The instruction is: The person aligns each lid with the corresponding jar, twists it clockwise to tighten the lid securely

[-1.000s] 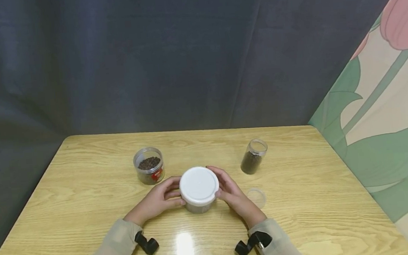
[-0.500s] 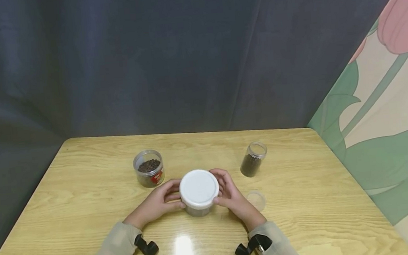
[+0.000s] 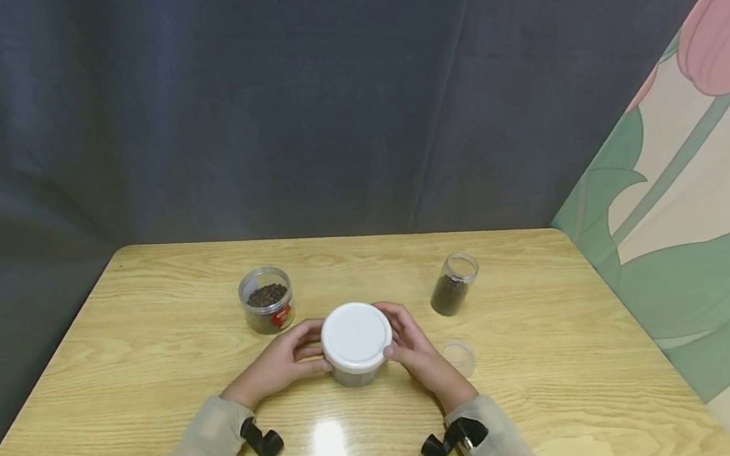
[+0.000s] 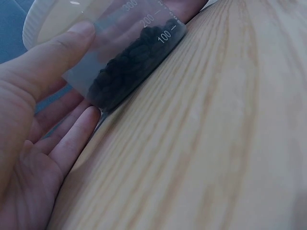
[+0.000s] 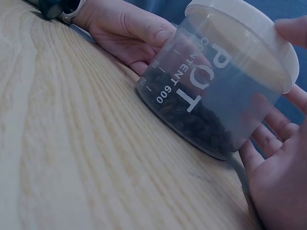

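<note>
A clear plastic jar (image 5: 192, 86) with a white lid (image 3: 356, 336) stands on the table between both hands. Dark, bean-like pieces (image 4: 129, 62) fill its lower part, and the wall bears printed measuring marks. My left hand (image 3: 282, 362) holds the jar from the left, its thumb on the wall and its fingers round the far side. From the right, my right hand (image 3: 415, 350) grips the lid, its thumb at the near rim and its fingers reaching behind. The lid sits level on the jar's mouth.
Behind the left hand is an open clear tub (image 3: 267, 302) of dark pellets with a red label. An open, narrower jar (image 3: 453, 285) of dark grains stands at the back right. A clear round lid (image 3: 459, 359) lies beside the right wrist. A dark curtain (image 3: 302, 103) hangs behind the table.
My right thumb slid toward the near side of the lid's rim, then came partway back along it. The left hand and the jar have stayed in place.
</note>
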Action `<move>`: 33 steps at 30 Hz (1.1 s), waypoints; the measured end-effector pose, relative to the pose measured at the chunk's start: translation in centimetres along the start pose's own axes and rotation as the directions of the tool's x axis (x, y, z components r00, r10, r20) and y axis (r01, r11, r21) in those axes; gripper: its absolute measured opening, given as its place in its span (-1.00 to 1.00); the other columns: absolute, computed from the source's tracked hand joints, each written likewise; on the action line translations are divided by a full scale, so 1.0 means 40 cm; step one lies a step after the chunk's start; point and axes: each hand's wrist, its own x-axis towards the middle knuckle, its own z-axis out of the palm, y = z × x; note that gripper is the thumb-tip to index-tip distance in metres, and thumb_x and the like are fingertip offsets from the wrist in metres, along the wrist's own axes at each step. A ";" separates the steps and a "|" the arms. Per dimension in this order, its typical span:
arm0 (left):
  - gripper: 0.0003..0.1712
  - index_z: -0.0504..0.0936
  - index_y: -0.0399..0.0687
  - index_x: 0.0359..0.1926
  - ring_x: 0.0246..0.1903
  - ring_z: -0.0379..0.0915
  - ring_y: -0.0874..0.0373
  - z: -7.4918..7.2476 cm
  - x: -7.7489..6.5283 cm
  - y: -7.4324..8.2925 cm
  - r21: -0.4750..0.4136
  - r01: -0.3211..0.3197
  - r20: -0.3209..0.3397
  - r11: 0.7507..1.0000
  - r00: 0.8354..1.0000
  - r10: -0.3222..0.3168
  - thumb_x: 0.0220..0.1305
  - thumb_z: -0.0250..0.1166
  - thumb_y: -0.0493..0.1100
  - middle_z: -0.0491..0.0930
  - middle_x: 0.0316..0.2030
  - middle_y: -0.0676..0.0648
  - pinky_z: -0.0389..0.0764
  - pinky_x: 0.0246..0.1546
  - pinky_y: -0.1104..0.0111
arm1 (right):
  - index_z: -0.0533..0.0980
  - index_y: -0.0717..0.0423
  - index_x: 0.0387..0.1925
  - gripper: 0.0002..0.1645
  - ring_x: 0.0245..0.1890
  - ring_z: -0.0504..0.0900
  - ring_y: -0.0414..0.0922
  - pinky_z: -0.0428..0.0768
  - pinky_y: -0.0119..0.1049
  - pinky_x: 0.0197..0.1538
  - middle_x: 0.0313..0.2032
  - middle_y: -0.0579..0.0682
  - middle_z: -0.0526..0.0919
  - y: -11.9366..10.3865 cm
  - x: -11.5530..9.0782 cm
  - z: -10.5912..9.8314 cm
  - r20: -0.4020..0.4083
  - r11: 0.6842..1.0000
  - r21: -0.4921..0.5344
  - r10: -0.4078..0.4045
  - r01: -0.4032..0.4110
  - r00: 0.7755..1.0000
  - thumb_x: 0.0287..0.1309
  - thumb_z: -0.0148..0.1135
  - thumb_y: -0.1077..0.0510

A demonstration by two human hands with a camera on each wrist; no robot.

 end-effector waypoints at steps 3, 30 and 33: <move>-0.18 0.29 -0.28 0.44 0.26 0.43 -0.20 -0.003 -0.001 0.000 0.000 -0.001 0.001 1.000 1.000 0.001 0.26 0.46 -0.20 0.35 0.37 -0.32 0.54 0.26 0.34 | 0.07 0.29 0.39 -0.16 0.38 0.33 -0.16 0.31 -0.38 0.44 0.36 0.02 0.34 0.002 0.002 0.000 0.000 0.999 0.036 0.000 0.000 1.000 0.27 0.34 0.21; -0.16 0.32 -0.21 0.44 0.26 0.45 -0.13 -0.003 0.001 -0.007 -0.006 0.000 0.003 1.000 1.000 0.000 0.22 0.50 -0.17 0.36 0.37 -0.24 0.55 0.25 0.33 | -0.02 0.33 0.55 -0.12 0.49 0.17 -0.22 0.20 -0.39 0.49 0.50 0.05 0.19 -0.007 0.003 -0.001 0.050 0.999 0.032 0.028 -0.029 0.998 0.17 -0.10 0.44; -0.16 0.33 -0.20 0.44 0.26 0.45 -0.12 -0.005 0.002 -0.004 -0.008 0.002 0.004 1.000 1.000 -0.002 0.21 0.50 -0.16 0.37 0.37 -0.23 0.55 0.25 0.33 | 0.00 0.33 0.53 -0.13 0.47 0.20 -0.19 0.23 -0.39 0.48 0.45 -0.02 0.26 -0.004 0.004 -0.007 0.065 0.999 0.036 0.005 -0.007 0.998 0.19 0.00 0.40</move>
